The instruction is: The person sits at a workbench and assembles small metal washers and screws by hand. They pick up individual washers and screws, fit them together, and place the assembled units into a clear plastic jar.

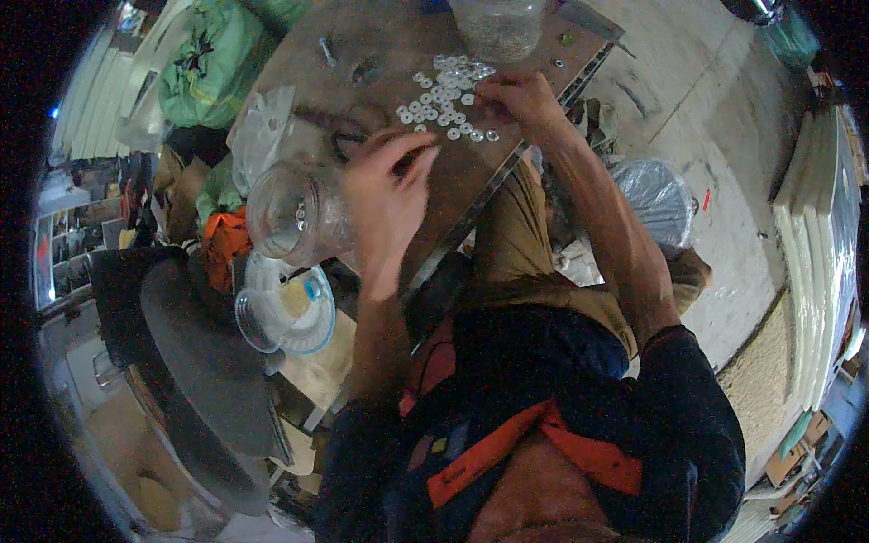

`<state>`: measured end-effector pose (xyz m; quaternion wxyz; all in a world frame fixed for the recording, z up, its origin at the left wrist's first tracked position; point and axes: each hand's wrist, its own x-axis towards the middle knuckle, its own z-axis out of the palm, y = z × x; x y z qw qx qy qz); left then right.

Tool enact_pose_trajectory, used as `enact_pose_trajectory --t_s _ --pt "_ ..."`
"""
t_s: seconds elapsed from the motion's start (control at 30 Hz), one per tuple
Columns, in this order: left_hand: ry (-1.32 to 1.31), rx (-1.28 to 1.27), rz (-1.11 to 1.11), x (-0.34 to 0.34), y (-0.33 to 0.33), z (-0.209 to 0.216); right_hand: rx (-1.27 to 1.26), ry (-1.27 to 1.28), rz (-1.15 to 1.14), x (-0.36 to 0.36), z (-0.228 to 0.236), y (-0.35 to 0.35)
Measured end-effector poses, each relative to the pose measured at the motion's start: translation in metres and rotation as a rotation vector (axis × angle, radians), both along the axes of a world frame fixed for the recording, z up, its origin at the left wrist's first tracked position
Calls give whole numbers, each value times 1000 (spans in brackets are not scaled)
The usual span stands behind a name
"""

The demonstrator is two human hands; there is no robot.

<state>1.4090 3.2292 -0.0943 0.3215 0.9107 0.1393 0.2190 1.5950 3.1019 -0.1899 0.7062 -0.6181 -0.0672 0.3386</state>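
Several small whitish, ring-shaped pieces like washers (444, 93) lie in a loose cluster on the brown tabletop (380, 27). At the cluster's right edge is my right hand (518, 100), its fingers bent together over the pieces; what they pinch is too small to make out. Nearer me and to the left, my left hand (389, 185) is slightly blurred. Its thumb and fingers curl together at the tips, and anything between them cannot be made out. Just left of that hand, a clear jar (294, 213) lies tilted with its mouth partly hidden, a few small bits inside.
A clear tub (498, 27) stands at the table's far edge. Dark-handled scissors or a similar tool (348, 136) lie beyond my left hand. A green sack (213, 68), an orange cloth (224, 244) and a round clear container (290, 303) sit to the left. A plastic-wrapped bundle (650, 204) rests at right.
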Motion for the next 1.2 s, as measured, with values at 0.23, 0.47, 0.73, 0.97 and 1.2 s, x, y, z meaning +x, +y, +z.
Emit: enact_pose_trajectory --t_s 0.23,0.47,0.73,0.97,1.2 --pt "193 135 112 52 0 -105 -27 -68 10 2 1 -6" --pt "403 -9 174 60 2 -91 -71 -85 87 -14 15 -14" --pt "236 -308 199 57 4 -95 -4 -92 21 -26 5 -12" --pt "-220 -1119 311 43 -2 -100 11 -215 63 -52 4 -2" --pt "-217 -1208 398 36 -6 -94 -159 -540 54 -64 3 13"
